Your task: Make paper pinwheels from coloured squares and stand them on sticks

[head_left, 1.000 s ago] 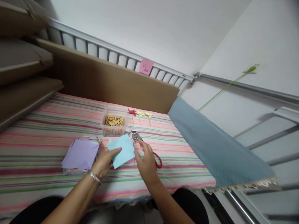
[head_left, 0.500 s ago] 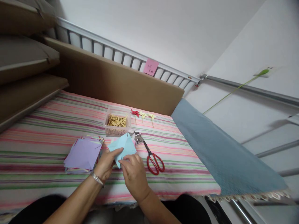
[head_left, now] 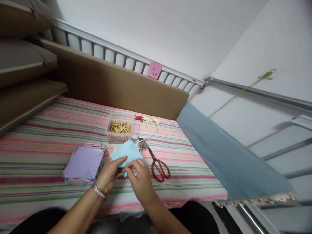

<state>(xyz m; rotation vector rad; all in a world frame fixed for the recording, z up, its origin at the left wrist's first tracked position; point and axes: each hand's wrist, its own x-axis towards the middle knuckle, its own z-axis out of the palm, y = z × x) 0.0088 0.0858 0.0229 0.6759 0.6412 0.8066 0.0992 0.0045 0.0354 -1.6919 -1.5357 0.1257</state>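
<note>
Head view: light blue paper is gripped over the striped cloth by the left hand, thumb on top. Its near edge is now pinched by the right hand, brought inward within the last second, so both hands are engaged in handling the sheet.

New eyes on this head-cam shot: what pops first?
Probably the light blue paper at the centre, held by the left hand with the right hand's fingers at its near edge. Next, the red-handled scissors lying just right of the hands, and the purple-topped paper stack to their left. Farther back, the small red pinwheel stands out against the striped cloth.
</note>
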